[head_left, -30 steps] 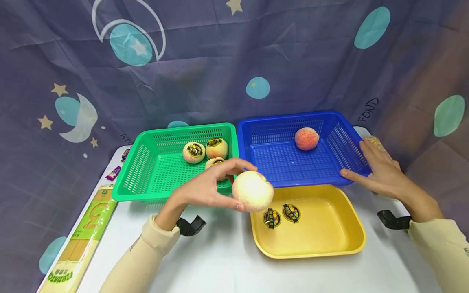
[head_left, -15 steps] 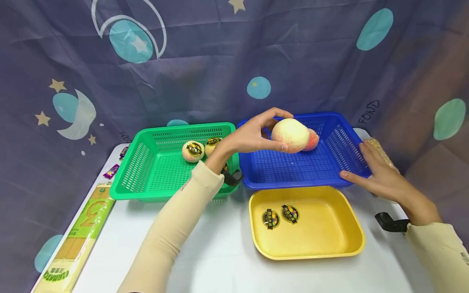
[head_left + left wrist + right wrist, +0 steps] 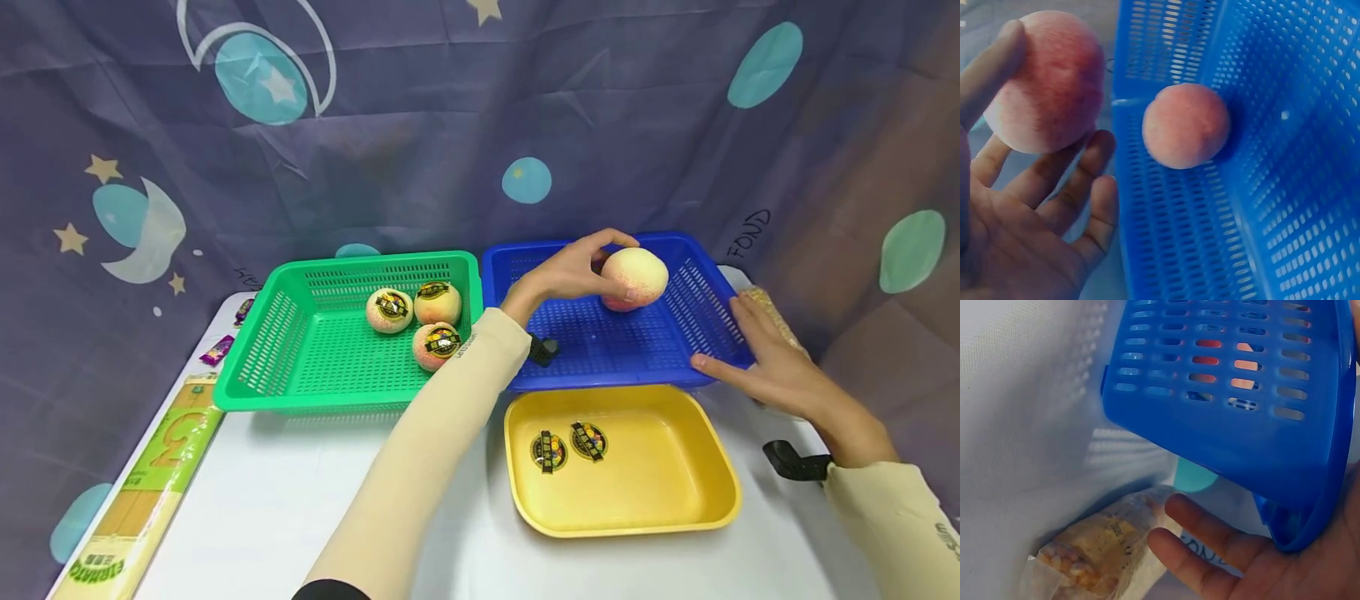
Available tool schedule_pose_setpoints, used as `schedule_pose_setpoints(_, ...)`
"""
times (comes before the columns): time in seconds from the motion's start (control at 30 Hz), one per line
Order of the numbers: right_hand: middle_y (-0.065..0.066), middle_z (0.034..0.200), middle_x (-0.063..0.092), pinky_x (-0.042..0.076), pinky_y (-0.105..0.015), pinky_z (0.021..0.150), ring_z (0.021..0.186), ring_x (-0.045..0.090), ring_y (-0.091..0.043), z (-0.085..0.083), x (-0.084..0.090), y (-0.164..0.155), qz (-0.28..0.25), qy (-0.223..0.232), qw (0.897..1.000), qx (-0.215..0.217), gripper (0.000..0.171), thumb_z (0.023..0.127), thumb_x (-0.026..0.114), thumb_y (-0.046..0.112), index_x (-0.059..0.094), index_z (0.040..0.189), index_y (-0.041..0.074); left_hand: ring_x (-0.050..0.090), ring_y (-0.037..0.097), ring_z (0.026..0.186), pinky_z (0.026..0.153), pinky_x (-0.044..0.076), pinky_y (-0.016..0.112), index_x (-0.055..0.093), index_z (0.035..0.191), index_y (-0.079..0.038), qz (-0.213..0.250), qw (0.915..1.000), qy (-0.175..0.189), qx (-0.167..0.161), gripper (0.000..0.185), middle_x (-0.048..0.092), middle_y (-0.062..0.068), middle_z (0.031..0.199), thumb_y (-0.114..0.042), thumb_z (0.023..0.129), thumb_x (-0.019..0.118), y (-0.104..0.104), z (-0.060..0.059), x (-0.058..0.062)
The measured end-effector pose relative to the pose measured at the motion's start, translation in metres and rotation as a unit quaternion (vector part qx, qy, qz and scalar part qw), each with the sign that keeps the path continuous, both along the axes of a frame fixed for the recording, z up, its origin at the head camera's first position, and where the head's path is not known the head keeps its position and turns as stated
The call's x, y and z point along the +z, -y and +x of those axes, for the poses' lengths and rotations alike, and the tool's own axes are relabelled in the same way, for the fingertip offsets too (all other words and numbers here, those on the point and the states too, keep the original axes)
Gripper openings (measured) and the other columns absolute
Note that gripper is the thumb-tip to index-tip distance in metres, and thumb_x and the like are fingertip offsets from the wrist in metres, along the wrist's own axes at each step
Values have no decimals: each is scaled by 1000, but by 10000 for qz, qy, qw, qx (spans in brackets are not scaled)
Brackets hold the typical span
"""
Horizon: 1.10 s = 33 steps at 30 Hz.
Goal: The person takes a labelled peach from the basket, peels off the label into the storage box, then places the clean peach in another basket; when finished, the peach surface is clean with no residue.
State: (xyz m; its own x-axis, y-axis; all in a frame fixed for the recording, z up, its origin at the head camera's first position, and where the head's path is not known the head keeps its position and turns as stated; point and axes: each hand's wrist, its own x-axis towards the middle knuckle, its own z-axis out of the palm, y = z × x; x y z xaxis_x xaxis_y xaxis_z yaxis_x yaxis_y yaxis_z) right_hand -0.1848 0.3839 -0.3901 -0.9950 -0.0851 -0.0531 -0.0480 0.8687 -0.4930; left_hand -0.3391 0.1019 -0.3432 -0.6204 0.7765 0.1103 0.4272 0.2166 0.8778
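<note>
In the head view, my left hand holds a pale peach above the blue basket. The left wrist view shows that peach's red side between thumb and fingers. A second peach lies inside the basket; from the head it is mostly hidden behind the held one. My right hand rests against the basket's right end with its fingers spread. The right wrist view has the rim between my thumb side and two extended fingers.
Left of it, a green basket holds three stickered peaches. In front is a yellow tray with two round stickers. A noodle packet and small purple wrappers lie left; a clear bag lies right.
My left hand has carried the peach from in front of the green basket rightward over the blue basket. My right hand stays at the blue basket's right end.
</note>
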Motion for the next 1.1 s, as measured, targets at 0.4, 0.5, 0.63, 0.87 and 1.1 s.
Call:
schedule_pose_setpoints(0.4, -17, 170, -17, 6, -82, 111, 155, -9, -50, 11, 4, 4, 107, -28, 9999, -81, 107, 95, 60, 55, -10, 163, 11, 60, 21, 103, 82, 59, 42, 48, 143, -17, -1007, 9903, 610, -744, 64, 56, 9, 139, -13, 87, 78, -27, 4, -12)
schedule_pose_setpoints(0.5, -14, 170, -20, 7, -83, 110, 155, -9, -50, 13, 5, 6, 86, 84, 9999, -109, 107, 95, 60, 56, -12, 163, 13, 59, 19, 100, 74, 57, 37, 49, 141, -21, -1278, 9863, 661, -810, 64, 56, 5, 135, -14, 85, 80, -30, 6, -15)
schedule_pose_setpoints(0.63, -13, 170, -20, 7, -82, 110, 155, -11, -49, 15, 7, 9, 140, 114, 9998, -129, 108, 95, 60, 57, -12, 162, 12, 56, 18, 104, 68, 50, 31, 52, 139, -23, -1514, 9838, 518, -809, 65, 49, 0, 138, -15, 83, 84, -33, 8, -18)
schedule_pose_setpoints(0.87, -10, 170, -20, 6, -82, 112, 156, -10, -47, 21, 7, 11, 158, 29, 9998, -155, 107, 95, 60, 56, -11, 163, 12, 53, 18, 110, 72, 47, 29, 52, 139, -26, -1814, 9791, 452, -802, 66, 49, 1, 142, -17, 83, 85, -42, 13, -23)
schedule_pose_setpoints(1.1, -10, 171, -18, 8, -83, 110, 156, -7, -48, 19, 8, 18, 150, 38, 9999, -51, 107, 95, 61, 56, -9, 163, 12, 55, 18, 103, 69, 49, 29, 50, 138, -27, -1714, 9810, 559, -720, 67, 60, 4, 125, -15, 83, 85, -45, 12, -31)
